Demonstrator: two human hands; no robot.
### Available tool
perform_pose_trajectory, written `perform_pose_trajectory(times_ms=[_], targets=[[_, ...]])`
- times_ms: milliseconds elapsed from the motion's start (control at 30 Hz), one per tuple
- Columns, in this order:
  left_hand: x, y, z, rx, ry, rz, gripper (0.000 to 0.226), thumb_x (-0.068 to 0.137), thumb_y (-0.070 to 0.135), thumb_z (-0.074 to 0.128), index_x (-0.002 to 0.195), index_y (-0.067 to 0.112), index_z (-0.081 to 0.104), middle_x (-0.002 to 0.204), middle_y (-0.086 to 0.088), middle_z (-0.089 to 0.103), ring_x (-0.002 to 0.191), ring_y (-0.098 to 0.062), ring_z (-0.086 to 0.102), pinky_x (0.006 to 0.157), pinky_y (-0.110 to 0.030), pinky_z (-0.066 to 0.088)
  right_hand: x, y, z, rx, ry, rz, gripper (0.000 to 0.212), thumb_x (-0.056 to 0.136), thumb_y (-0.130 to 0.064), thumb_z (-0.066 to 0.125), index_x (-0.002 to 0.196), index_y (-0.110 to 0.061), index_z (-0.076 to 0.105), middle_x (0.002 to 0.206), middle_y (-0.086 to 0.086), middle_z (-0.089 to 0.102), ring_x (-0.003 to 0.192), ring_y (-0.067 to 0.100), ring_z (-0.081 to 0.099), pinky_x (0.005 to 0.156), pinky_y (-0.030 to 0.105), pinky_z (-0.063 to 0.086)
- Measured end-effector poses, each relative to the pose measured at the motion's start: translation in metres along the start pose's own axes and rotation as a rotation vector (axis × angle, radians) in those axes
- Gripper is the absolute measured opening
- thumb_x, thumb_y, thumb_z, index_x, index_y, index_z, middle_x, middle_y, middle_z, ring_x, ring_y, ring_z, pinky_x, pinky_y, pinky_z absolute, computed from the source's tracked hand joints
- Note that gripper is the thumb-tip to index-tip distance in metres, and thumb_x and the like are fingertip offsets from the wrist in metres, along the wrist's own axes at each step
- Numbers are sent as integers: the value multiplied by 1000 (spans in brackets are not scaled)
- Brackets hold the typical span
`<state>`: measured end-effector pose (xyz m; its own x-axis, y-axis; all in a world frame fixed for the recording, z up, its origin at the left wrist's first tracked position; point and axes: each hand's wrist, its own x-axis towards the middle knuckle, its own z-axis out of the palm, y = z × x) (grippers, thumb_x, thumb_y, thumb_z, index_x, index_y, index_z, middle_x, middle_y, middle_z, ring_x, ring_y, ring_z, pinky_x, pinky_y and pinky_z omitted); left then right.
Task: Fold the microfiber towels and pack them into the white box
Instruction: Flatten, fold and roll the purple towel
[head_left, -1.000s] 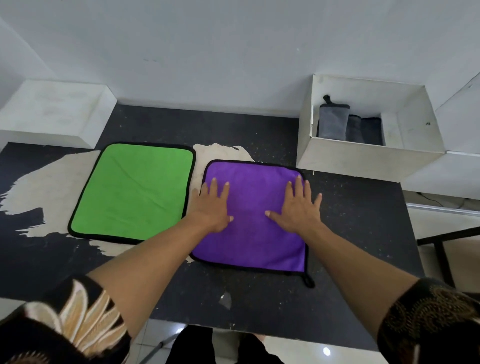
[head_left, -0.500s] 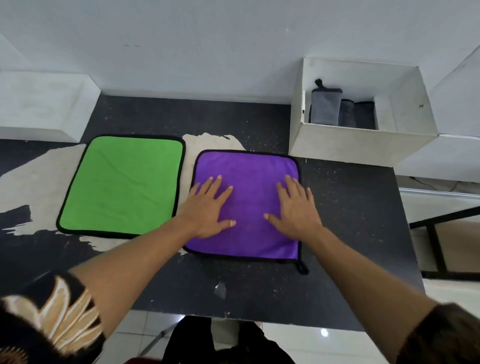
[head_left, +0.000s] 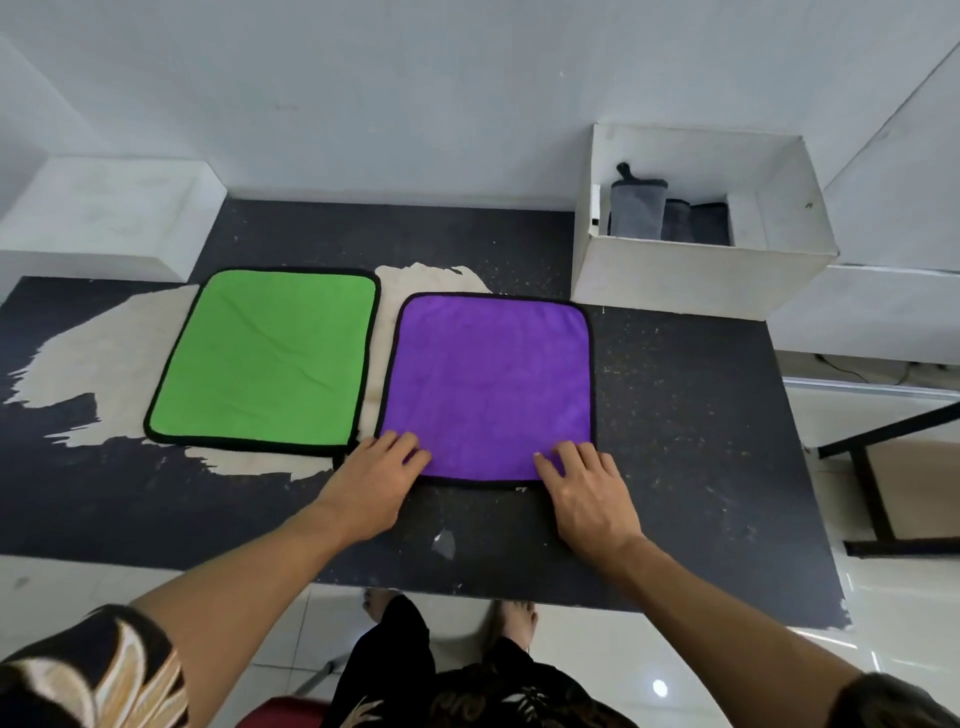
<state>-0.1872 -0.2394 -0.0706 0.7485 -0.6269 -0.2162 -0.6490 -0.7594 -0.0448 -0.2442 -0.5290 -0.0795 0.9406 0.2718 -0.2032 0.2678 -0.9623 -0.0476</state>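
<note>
Left hand (head_left: 371, 483), right hand (head_left: 587, 488) retreated, perhaps gripping purple towel (head_left: 488, 384); scuffed black table (head_left: 675, 415).

The green towel (head_left: 265, 358) is a bright lime and the purple towel (head_left: 488, 384) a deep violet, both edged in thin black trim. The counter (head_left: 675, 415) is dark charcoal with pale speckles and big beige patches on the left. The box (head_left: 691, 275) is plain white, with grey towels (head_left: 638, 208) inside, one lighter than the rest. The sleeve (head_left: 104, 670) is black with a cream-and-tan leaf print.
</note>
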Motion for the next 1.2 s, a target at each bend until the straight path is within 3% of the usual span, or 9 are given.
perform_pose_trajectory(times_ms=[67, 167, 367, 500, 633, 867, 1000, 1200], targets=[[-1, 6, -2, 11, -40, -71, 62, 52, 7, 80, 112, 11, 64, 103, -8, 60, 86, -28, 59, 71, -40, 54, 1, -2, -9, 5, -36, 58, 49, 97, -24, 52, 144, -16, 42, 137, 13, 44, 122, 34, 46, 101, 46, 43], [-2, 14, -5, -42, -44, -175, 42, 68, 11, 76, 108, 16, 64, 99, -4, 63, 86, -25, 61, 76, -38, 51, 4, -5, -18, 26, -4, 107, 27, 98, -21, 47, 124, -18, 54, 122, 9, 54, 109, 29, 53, 93, 41, 48], [-16, 7, -3, -106, -67, -94, 24, 91, 11, 55, 113, 20, 58, 110, 1, 57, 99, -18, 55, 91, -35, 43, -9, -3, -31, 28, -56, 122, 9, 88, -17, 62, 97, -20, 62, 90, 2, 66, 80, 21, 62, 70, 35, 54], [-20, 5, -3, -120, -81, -60, 26, 90, 10, 55, 114, 21, 58, 112, 2, 55, 102, -17, 51, 92, -34, 41, -16, 4, -29, 69, -102, 112, 17, 92, -19, 54, 109, -22, 52, 98, -1, 65, 87, 19, 62, 70, 33, 54], [-17, 4, -4, -131, -76, -38, 19, 91, 23, 55, 110, 23, 59, 112, 5, 51, 103, -14, 47, 93, -33, 41, -15, 9, -32, 88, -74, 115, 8, 92, -20, 53, 99, -20, 57, 94, 0, 66, 83, 20, 62, 65, 32, 50], [-9, -13, -4, -199, -64, -27, 20, 90, 20, 55, 108, 24, 62, 105, 7, 57, 100, -14, 52, 92, -30, 40, -3, 22, -33, 156, -95, 118, 10, 87, -25, 55, 95, -20, 59, 97, -2, 62, 87, 21, 62, 68, 30, 46], [10, -31, -19, -419, -37, -47, 14, 76, 24, 56, 87, 22, 64, 88, 8, 56, 85, -12, 52, 79, -29, 42, 13, 46, -44, 316, -210, 131, 11, 88, -33, 59, 98, -28, 60, 97, -3, 67, 90, 20, 64, 77, 39, 54], [25, -43, -39, -465, -271, 11, 12, 75, 22, 56, 85, 24, 62, 74, 11, 59, 70, -9, 54, 67, -23, 40, 28, 68, -54, 424, -453, 27, 14, 88, -26, 67, 102, -27, 66, 100, -8, 66, 95, 11, 61, 86, 34, 52]])
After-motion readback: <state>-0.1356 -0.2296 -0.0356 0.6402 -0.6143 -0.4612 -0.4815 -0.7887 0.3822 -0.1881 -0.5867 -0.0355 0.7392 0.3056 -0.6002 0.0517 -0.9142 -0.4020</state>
